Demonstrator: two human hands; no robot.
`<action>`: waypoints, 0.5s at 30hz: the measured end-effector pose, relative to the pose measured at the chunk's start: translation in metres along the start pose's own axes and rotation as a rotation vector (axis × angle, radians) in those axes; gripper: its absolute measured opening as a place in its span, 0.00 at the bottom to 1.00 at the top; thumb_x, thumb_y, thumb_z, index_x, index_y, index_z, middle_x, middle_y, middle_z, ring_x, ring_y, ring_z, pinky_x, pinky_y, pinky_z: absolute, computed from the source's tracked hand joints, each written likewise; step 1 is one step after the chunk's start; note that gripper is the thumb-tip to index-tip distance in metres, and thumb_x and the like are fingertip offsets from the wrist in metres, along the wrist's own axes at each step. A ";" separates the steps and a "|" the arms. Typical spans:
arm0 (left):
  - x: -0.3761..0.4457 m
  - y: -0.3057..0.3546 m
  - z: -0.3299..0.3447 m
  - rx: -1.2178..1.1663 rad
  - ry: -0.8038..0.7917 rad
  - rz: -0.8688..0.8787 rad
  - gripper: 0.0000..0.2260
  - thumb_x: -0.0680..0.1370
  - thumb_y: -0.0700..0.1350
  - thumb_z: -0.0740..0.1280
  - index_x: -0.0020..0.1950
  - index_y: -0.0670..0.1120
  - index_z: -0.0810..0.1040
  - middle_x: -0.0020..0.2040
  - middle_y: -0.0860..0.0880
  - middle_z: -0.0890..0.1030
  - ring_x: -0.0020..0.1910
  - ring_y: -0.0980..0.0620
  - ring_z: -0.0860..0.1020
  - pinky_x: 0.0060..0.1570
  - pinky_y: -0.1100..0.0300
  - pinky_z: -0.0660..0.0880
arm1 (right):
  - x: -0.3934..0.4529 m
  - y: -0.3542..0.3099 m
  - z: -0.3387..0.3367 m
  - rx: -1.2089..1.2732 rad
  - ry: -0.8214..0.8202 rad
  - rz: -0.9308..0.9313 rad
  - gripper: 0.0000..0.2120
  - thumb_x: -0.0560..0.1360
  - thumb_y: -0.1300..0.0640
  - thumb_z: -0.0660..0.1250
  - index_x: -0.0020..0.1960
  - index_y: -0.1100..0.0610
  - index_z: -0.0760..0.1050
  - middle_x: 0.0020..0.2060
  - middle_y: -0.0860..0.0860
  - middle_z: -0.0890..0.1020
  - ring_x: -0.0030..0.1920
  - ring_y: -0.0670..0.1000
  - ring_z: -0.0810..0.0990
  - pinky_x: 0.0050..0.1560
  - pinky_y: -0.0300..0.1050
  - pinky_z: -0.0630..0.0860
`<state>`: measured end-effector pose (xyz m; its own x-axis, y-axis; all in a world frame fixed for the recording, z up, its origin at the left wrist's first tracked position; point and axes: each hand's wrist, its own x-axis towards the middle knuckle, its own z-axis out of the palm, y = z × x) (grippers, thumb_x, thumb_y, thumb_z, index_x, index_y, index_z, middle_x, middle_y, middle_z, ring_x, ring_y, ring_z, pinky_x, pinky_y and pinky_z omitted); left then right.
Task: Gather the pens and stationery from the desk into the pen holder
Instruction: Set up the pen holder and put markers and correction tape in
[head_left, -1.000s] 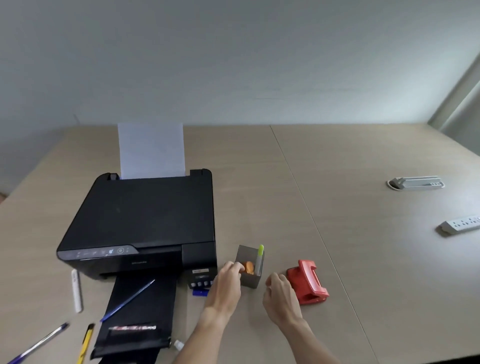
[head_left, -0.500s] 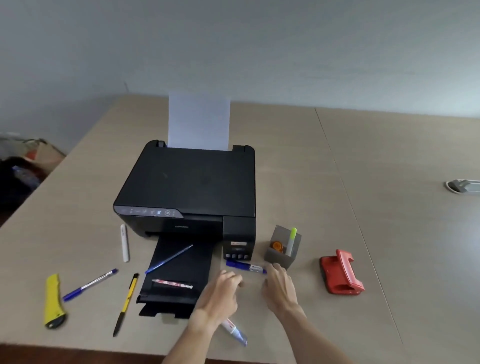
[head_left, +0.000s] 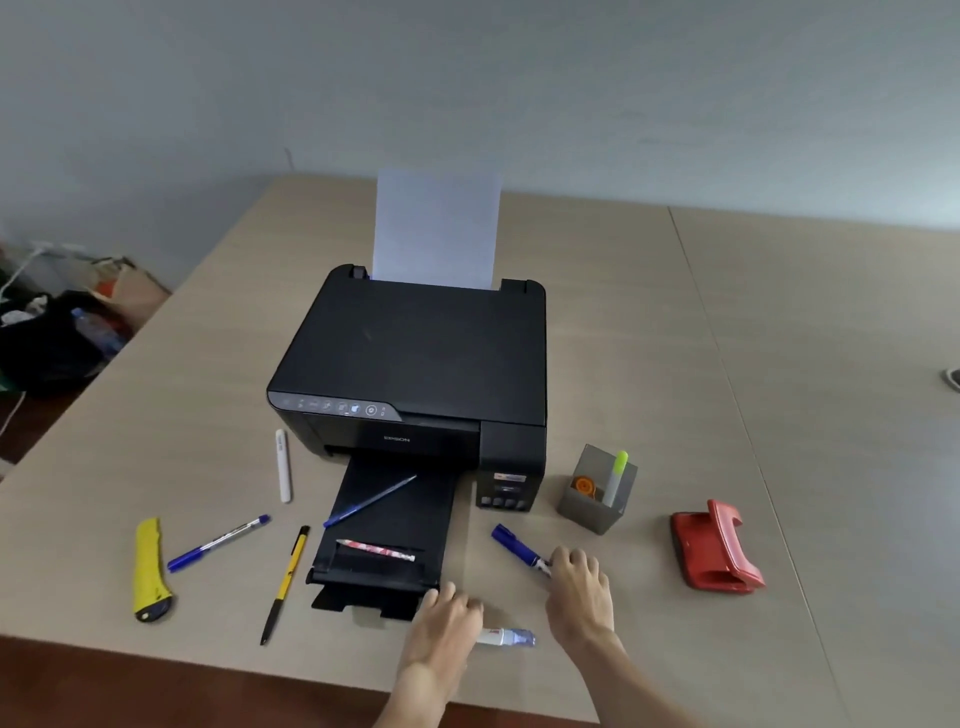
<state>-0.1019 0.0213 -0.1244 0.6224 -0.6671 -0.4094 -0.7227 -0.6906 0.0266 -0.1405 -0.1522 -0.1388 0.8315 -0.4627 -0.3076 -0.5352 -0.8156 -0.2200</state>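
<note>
The grey pen holder stands right of the printer, with a green highlighter and an orange item inside. My right hand curls its fingertips on the near end of a blue marker. My left hand lies palm down, fingers apart, over the left end of a white correction pen. A blue pen and a red patterned pencil lie on the printer's tray. To the left lie a yellow-black pen, a blue pen, a white pen and a yellow cutter.
The black printer with a sheet of paper fills the desk's middle; its output tray reaches toward me. A red hole punch sits right of the holder. The desk's near edge is just below my hands. Bags lie on the floor at left.
The view has tilted down and left. Both hands pulled back from the holder toward me: the right one now rests on the blue marker, the left one over the correction pen.
</note>
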 end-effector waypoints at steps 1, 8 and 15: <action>0.001 0.001 -0.002 0.004 0.012 0.001 0.13 0.74 0.34 0.64 0.58 0.41 0.72 0.56 0.41 0.77 0.59 0.42 0.69 0.59 0.50 0.65 | -0.003 0.004 -0.001 -0.004 0.005 0.002 0.18 0.73 0.66 0.62 0.62 0.55 0.67 0.58 0.53 0.74 0.57 0.54 0.72 0.59 0.44 0.70; 0.021 0.005 -0.043 -0.110 0.234 0.005 0.17 0.72 0.31 0.57 0.58 0.45 0.71 0.55 0.44 0.75 0.51 0.43 0.74 0.53 0.52 0.69 | -0.014 0.037 -0.036 0.147 0.265 -0.030 0.13 0.67 0.70 0.63 0.46 0.55 0.71 0.41 0.52 0.77 0.38 0.53 0.73 0.40 0.43 0.65; 0.054 0.014 -0.096 -0.411 0.377 0.094 0.11 0.77 0.35 0.59 0.54 0.47 0.76 0.52 0.50 0.75 0.44 0.48 0.78 0.39 0.58 0.75 | 0.000 0.074 -0.102 0.158 0.402 0.005 0.08 0.73 0.65 0.61 0.48 0.53 0.71 0.42 0.50 0.77 0.39 0.53 0.71 0.40 0.44 0.63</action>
<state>-0.0493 -0.0510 -0.0584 0.6802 -0.7322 -0.0356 -0.6506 -0.6254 0.4309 -0.1649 -0.2480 -0.0610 0.8037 -0.5910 0.0692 -0.5300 -0.7639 -0.3681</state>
